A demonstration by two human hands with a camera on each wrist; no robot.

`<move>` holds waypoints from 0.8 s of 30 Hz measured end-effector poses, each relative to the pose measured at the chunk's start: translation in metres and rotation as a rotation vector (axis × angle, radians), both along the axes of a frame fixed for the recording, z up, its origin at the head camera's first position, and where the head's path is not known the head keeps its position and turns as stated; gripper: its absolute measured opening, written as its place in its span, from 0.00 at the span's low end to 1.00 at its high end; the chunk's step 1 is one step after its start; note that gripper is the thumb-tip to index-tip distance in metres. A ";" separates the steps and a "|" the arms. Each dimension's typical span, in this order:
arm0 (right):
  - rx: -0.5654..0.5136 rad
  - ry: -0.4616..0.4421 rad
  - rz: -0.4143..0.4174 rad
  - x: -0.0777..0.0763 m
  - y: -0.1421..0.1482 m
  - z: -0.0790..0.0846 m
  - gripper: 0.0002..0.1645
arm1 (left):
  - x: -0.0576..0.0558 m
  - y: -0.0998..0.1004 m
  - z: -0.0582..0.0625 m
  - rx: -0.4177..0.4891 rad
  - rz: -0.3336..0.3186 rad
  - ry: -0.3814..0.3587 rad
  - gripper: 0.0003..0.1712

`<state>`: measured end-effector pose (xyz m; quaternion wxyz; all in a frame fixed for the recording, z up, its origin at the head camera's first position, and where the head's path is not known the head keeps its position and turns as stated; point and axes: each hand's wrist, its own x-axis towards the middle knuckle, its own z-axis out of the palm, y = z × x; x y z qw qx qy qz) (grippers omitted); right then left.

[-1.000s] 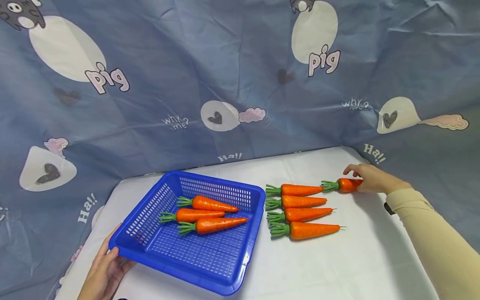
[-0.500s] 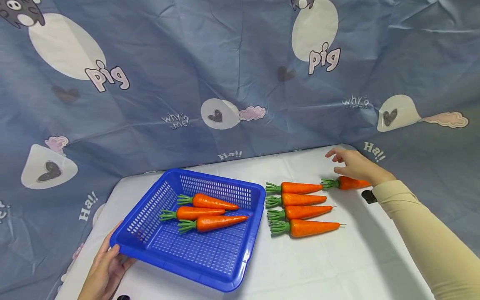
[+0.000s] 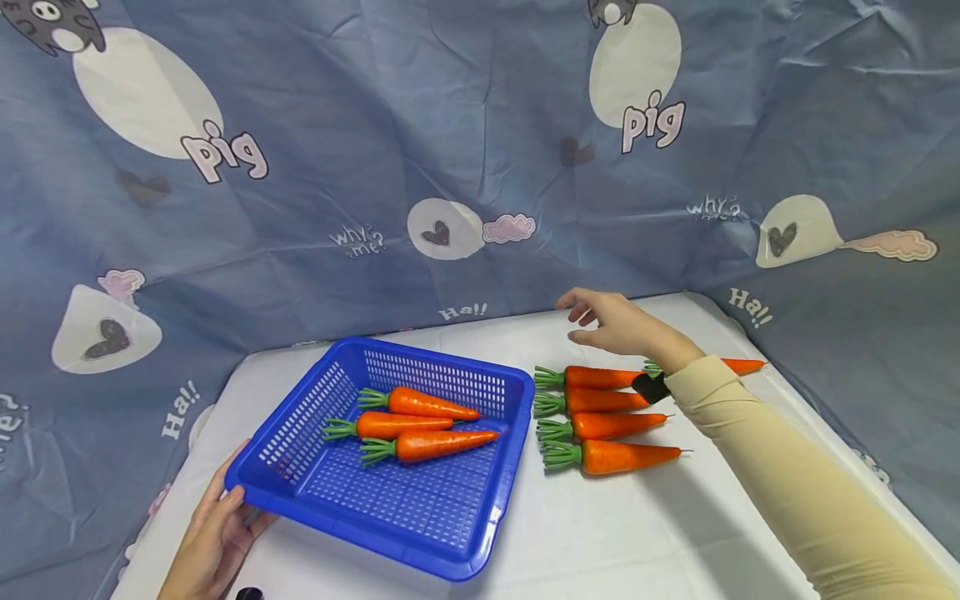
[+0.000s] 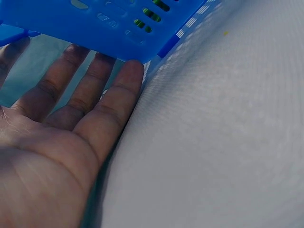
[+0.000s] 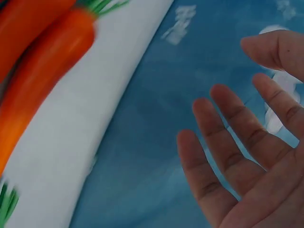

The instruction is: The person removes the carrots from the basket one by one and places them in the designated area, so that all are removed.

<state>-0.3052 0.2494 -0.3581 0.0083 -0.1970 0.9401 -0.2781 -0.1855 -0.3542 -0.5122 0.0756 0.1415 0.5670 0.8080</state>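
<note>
My left hand grips the near-left corner of a blue plastic basket, its thumb at the rim. In the left wrist view its fingers reach the basket's outer wall. Three orange carrots with green tops lie inside the basket. Empty and with loosely bent fingers, my right hand hovers beyond a column of several carrots on the table. One more carrot lies to the right of that column, partly covered by the right forearm. Spread fingers holding nothing show in the right wrist view.
A white cloth covers the table. Behind it hangs a blue printed curtain, close to the far edge. A small dark object shows at the bottom edge near the left wrist.
My right hand has left the far-right carrot, which stays on the table, and has moved left above the column of carrots. My left hand and the basket stay about where they were.
</note>
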 end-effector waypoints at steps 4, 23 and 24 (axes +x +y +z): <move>-0.044 -0.024 0.067 0.002 -0.029 0.006 0.28 | 0.000 0.000 0.001 0.015 -0.009 0.005 0.33; -0.083 -0.142 0.316 0.006 -0.135 0.005 0.30 | 0.000 -0.001 0.003 -0.001 0.000 -0.003 0.33; -0.077 -0.153 0.323 0.007 -0.140 0.004 0.30 | 0.001 -0.001 0.002 0.004 -0.007 -0.001 0.33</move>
